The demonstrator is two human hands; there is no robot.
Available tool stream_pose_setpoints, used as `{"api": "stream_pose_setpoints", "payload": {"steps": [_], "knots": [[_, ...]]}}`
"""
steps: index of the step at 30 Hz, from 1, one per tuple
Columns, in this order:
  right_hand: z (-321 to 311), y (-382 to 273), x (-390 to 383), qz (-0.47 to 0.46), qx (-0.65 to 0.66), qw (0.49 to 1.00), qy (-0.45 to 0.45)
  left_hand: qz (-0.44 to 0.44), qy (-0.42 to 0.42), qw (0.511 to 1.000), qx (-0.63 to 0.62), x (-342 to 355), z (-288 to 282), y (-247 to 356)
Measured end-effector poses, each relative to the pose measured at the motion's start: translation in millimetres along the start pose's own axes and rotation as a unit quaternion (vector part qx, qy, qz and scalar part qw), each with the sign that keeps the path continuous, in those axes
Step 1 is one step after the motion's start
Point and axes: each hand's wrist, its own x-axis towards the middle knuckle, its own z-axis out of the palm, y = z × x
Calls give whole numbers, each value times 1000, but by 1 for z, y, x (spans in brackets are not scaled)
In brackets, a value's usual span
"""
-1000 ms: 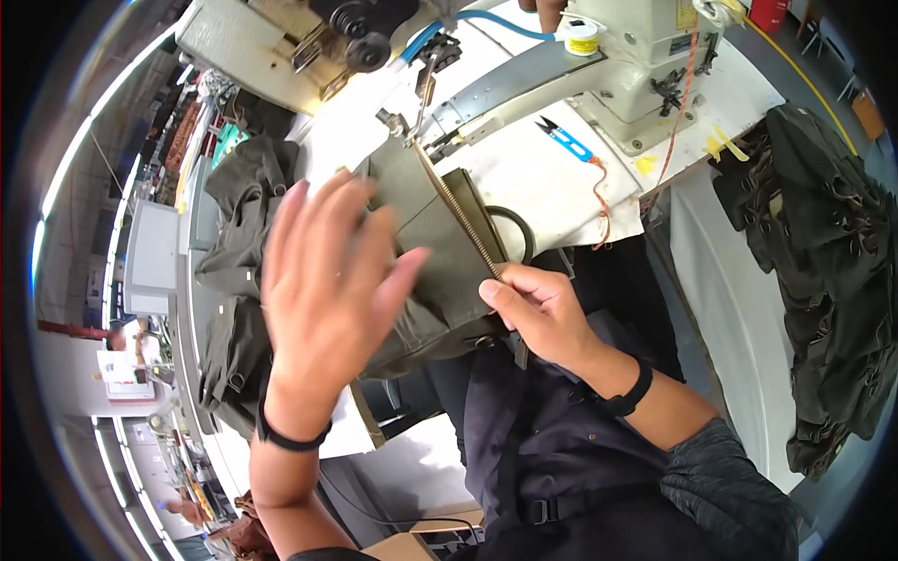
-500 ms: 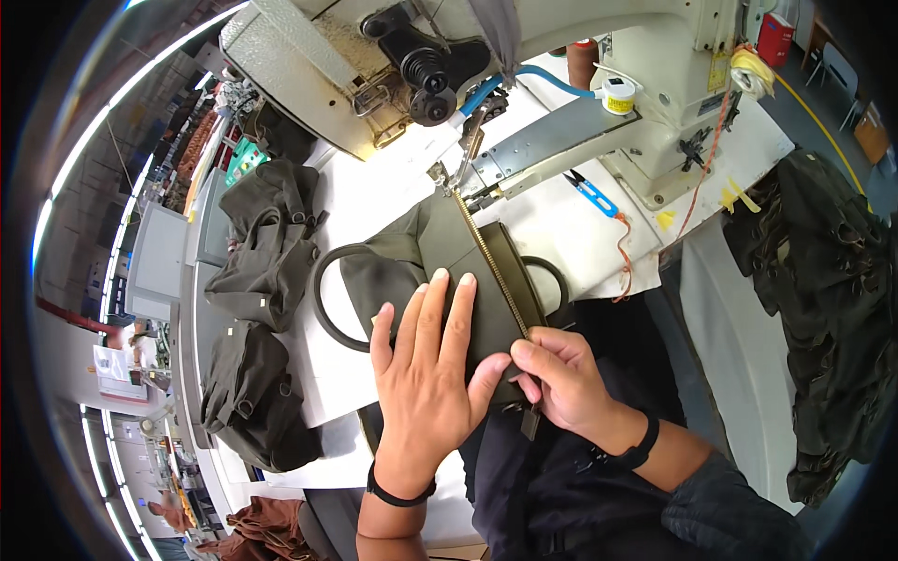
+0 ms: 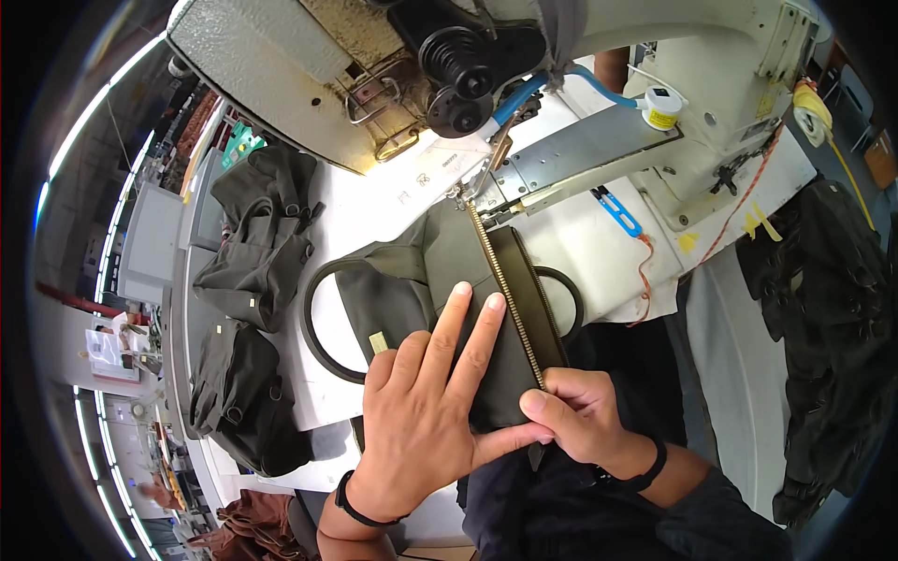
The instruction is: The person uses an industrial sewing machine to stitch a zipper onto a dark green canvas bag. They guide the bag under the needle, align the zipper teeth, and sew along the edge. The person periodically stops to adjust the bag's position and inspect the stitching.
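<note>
A dark olive handbag [image 3: 449, 257] lies under the sewing machine's foot [image 3: 462, 193], with a round handle [image 3: 313, 327] looping out on its left and another handle [image 3: 575, 297] on its right. Along its edge a brass-toothed zipper [image 3: 506, 297] runs from the foot down toward me. My left hand [image 3: 416, 430] rests on the bag panel beside the zipper, index and middle fingers stretched out, the others more bent, thumb reaching to my right hand. At the zipper's near end my right hand [image 3: 589, 416] pinches the zipper between thumb and fingers.
The sewing machine [image 3: 599, 154] spans the far side. Blue thread snips [image 3: 617, 213] on an orange cord lie right of the bag. More dark bags [image 3: 248, 252] sit along the left table edge. A dark pile of bags [image 3: 809, 337] hangs at the right.
My left hand has slid nearer and its ring and little fingers have bent more, uncovering a small pale tag on the bag. The view has shifted closer to the machine. My right hand keeps its pinch.
</note>
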Motion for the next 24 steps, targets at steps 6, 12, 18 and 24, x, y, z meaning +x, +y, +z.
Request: {"api": "stream_pose_setpoints", "payload": {"steps": [6,12,18,24], "knots": [[-5,1,15,15,22,1000,13,-11,-3,1000,-17,12,0,-5],[-10,4,21,-9,30,999,-11,-8,6,999,-41,19,-5,-9],[-11,6,40,5,40,999,5,-11,16,998,-64,36,-6,-21],[-10,7,56,6,90,996,6,-23,12,997,-66,46,-5,-29]]}}
